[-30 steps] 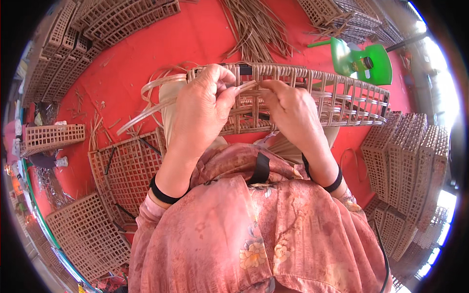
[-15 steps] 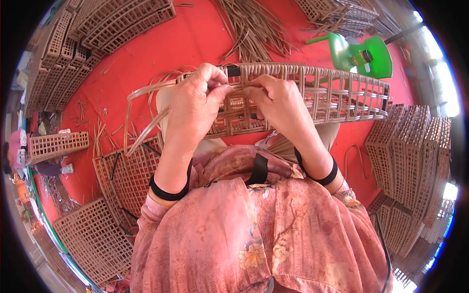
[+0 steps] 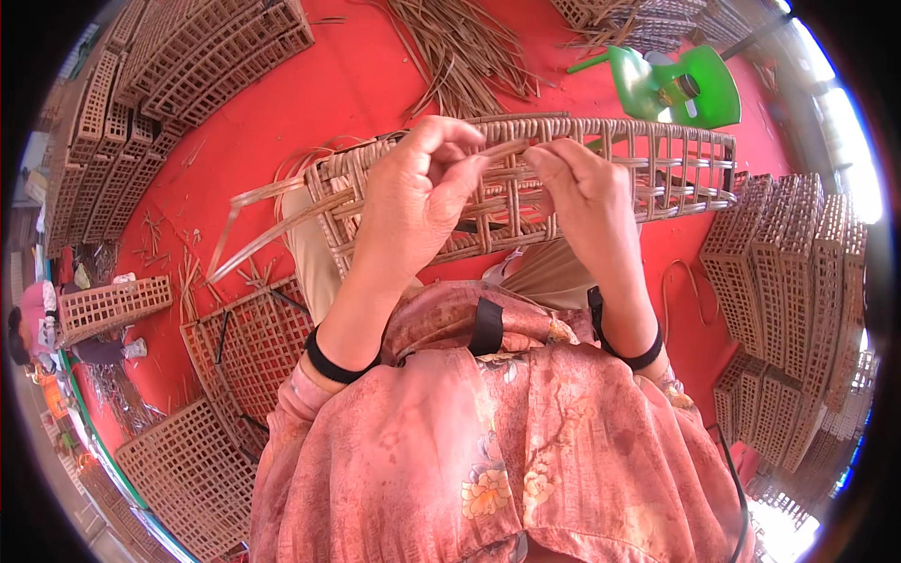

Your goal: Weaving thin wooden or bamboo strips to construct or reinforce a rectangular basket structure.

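A long open-work wicker basket (image 3: 672, 199) lies across my lap, its wrapped rim on the far side. Just above that rim a short stretch of pale wicker strip (image 3: 507, 149) runs between my two hands. My left hand (image 3: 419, 199) is closed, thumb and forefinger pinching the strip's left part. Opposite it, my right hand (image 3: 593, 192) pinches the right part, its other fingers curled out of sight. Loose strand ends (image 3: 267, 228) stick out from the basket's left end. My left hand hides part of the weave behind it.
Stacked wicker baskets stand at the far left (image 3: 211, 61) and right (image 3: 774, 281). A bundle of loose strips (image 3: 460, 56) lies ahead on the red floor covering (image 3: 347, 80). A green plastic chair (image 3: 723, 89) is at the far right. Grid panels (image 3: 192, 469) lie at near left.
My hands have moved a little apart, the left one to the right, and the strip now shows stretched between them. The basket has shifted slightly left in view.
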A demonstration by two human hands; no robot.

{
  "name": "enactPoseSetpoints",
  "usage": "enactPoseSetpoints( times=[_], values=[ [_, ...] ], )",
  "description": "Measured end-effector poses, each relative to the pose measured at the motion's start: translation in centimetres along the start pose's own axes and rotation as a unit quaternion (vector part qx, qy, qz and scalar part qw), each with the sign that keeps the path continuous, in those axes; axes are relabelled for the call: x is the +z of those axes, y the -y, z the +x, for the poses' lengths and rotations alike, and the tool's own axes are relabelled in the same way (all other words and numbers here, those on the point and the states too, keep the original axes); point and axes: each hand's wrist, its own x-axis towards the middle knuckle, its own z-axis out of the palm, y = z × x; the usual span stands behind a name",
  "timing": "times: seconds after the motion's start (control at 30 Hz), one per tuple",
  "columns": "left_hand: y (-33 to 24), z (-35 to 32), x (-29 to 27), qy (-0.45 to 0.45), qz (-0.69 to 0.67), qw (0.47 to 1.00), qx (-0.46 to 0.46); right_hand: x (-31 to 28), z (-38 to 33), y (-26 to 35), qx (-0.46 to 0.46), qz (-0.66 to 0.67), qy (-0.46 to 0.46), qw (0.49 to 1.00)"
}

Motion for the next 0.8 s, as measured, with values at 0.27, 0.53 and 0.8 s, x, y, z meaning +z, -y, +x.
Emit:
enactPoseSetpoints(
  times=[0.27,0.53,0.8],
  values=[
    [0.6,0.3,1.0,-0.013,0.177,0.984,0.023,2.1,1.3,-2.0,-0.049,-0.131,0.117,0.983],
    [0.7,1.3,2.7,-0.1,0.237,0.943,0.21,-0.6,0.6,-1.7,-0.044,0.019,-0.074,0.996],
    [-0.5,3.2,6.2,0.094,0.032,0.984,0.149,-5.4,-0.4,-3.2,0.039,0.079,-0.087,0.992]
  ],
)
